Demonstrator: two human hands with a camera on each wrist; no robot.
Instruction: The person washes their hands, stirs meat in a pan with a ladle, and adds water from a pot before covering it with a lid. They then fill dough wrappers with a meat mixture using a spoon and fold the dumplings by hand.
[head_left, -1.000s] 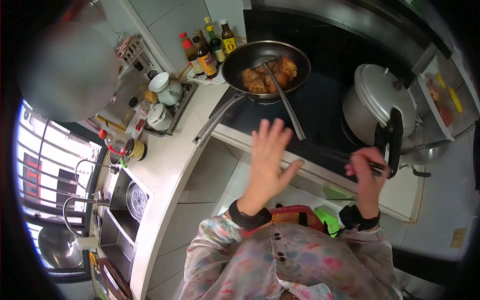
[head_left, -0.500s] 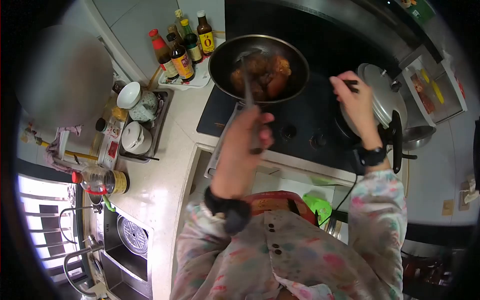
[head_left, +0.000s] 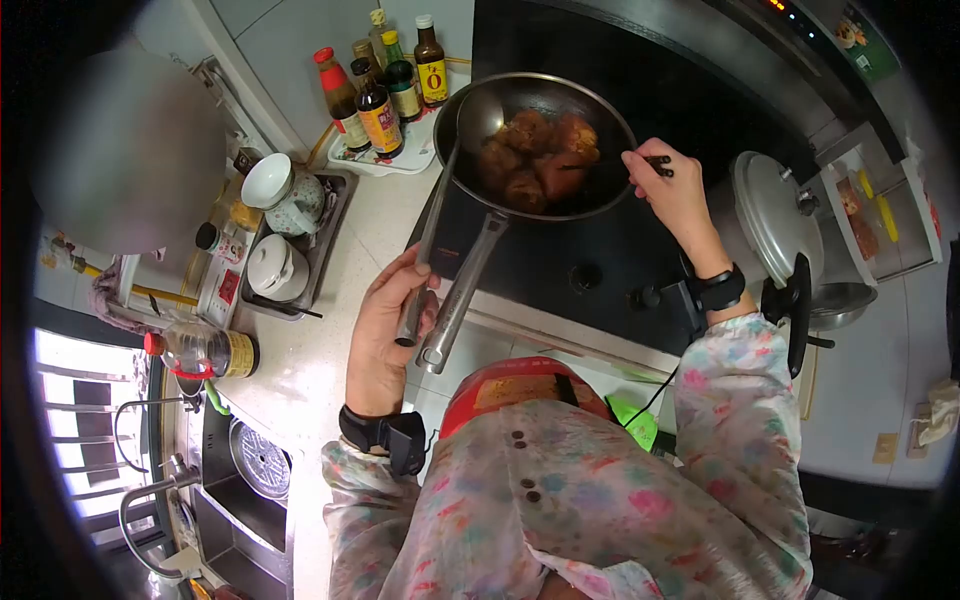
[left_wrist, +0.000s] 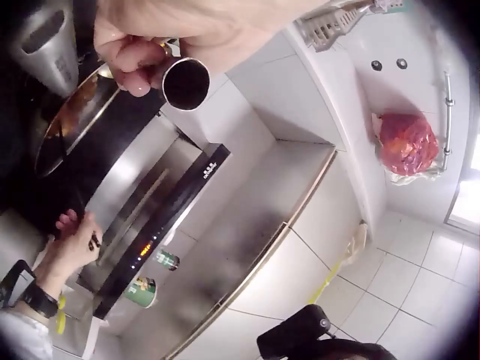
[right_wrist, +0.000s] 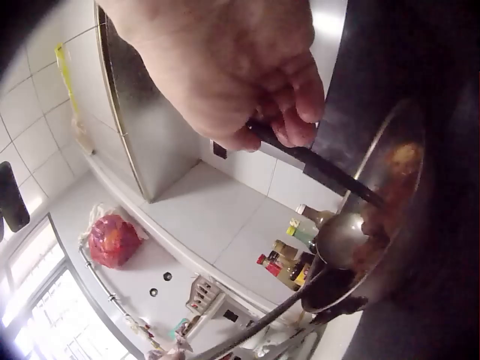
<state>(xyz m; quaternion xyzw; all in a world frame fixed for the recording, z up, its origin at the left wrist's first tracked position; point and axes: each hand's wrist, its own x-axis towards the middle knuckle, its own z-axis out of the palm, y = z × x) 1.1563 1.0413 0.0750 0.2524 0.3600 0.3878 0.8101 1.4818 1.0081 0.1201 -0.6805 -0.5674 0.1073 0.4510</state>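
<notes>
In the head view my left hand grips the metal ladle's handle near its end, beside the pan's handle. The ladle's bowl rests inside the left side of the dark pan, next to several browned pieces of food. My right hand pinches dark chopsticks at the pan's right side. Their tips reach the food, as the right wrist view also shows, where my right hand holds the chopsticks above the pan.
A lidded pressure cooker stands right of the pan on the black stove. Sauce bottles stand on a white tray at the back left. White pots and a large bottle are on the counter, above the sink.
The ladle's bowl has settled at the pan's left side, with my left hand lower and further left. My right hand has moved left to the pan, bringing the chopsticks into the food.
</notes>
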